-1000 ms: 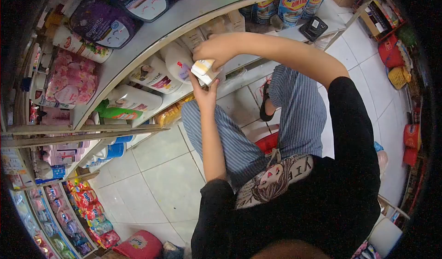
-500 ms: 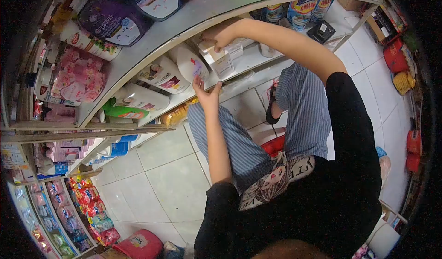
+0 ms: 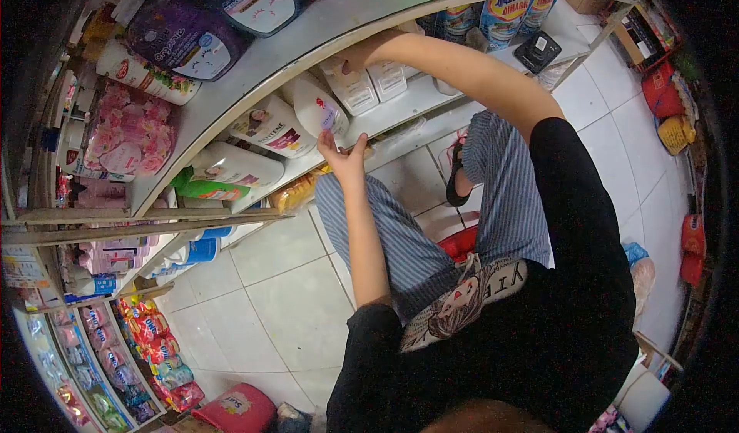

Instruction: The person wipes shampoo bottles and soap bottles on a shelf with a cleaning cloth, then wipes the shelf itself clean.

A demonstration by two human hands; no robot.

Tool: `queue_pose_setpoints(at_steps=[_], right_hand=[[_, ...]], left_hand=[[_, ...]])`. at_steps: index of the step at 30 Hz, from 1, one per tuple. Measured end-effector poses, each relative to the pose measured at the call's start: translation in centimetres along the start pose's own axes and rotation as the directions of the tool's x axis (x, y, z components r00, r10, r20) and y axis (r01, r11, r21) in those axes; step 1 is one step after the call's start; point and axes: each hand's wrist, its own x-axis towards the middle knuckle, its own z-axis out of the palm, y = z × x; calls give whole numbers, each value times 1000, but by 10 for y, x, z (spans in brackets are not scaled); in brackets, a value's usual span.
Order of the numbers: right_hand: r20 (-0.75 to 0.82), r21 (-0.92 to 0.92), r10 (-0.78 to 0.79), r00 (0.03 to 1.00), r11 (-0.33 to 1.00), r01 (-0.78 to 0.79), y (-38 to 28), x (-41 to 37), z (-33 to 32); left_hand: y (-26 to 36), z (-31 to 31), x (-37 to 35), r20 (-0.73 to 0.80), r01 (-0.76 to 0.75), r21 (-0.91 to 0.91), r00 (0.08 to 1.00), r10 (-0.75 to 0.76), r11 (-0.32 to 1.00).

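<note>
My right hand point(image 3: 371, 50) reaches under the upper shelf board, at the top of a white box point(image 3: 352, 88). Most of its fingers are hidden by the board and the box, so its grip cannot be made out. A second white box point(image 3: 387, 79) stands right beside the first. In front of the lower shelf edge, my left hand point(image 3: 343, 158) is open, thumb and fingers apart, holding nothing. Its fingertips are close to the base of a white bottle with a purple label point(image 3: 317, 108). Left of that bottle leans a white Pantene bottle point(image 3: 274, 125).
Purple bottles point(image 3: 188, 36) line the upper shelf point(image 3: 339, 29) above my right arm. Blue pouches point(image 3: 504, 21) and a black box point(image 3: 537, 51) sit farther right on the lower shelf. Coloured packets point(image 3: 150, 333) hang at lower left. White tiles point(image 3: 289, 302) cover the floor.
The front white box has moved back and up, level with the one beside it. My right hand has shifted slightly deeper into the shelf. My left hand has dropped slightly.
</note>
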Motion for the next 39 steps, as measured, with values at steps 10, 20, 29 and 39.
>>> queue_pose_setpoints(at_steps=[10, 20, 29, 39], right_hand=[[-228, 14, -179, 957, 982, 187, 17, -21, 15], [-272, 191, 181, 945, 973, -132, 105, -86, -9], [-276, 275, 198, 941, 954, -120, 108, -59, 33], [-177, 713, 432, 884, 675, -187, 109, -51, 46]], left_hand=[[-5, 1, 2, -58, -43, -54, 998, 40, 998], [15, 9, -5, -96, -5, -65, 995, -2, 998], [6, 10, -4, -113, -32, -35, 993, 28, 999], [7, 9, -5, -110, -17, 25, 994, 20, 1000]])
